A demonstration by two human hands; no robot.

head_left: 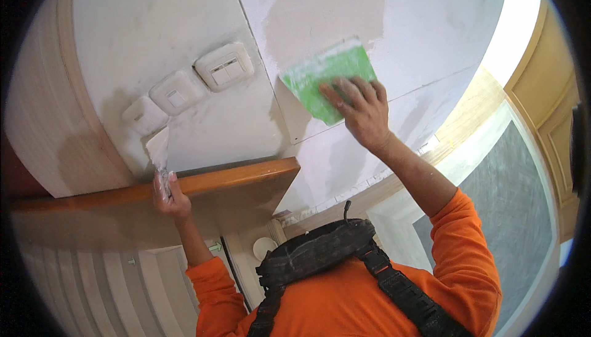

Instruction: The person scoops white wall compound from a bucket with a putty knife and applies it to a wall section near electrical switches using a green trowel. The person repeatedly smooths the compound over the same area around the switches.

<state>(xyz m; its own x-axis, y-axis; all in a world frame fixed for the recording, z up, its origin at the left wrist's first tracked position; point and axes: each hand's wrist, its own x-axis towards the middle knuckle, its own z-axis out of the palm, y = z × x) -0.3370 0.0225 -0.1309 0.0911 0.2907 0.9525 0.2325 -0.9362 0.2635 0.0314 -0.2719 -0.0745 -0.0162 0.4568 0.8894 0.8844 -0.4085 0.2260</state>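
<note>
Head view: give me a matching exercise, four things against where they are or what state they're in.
Things:
1. green flat plastic spreader
2. small putty-coated scraper
3. three white wall switches
4. glossy orange-brown wooden shelf

Places or states:
A. set in a diagonal row on the white wall
B. pressed flat to the wall under the right hand
C. runs below the switches
D. held upright in the left hand

Pairs: 1-B, 2-D, 3-A, 4-C

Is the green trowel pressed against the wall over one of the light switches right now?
No. The right hand holds the green trowel flat on bare wall, right of the vertical seam, well apart from the three switches.
</note>
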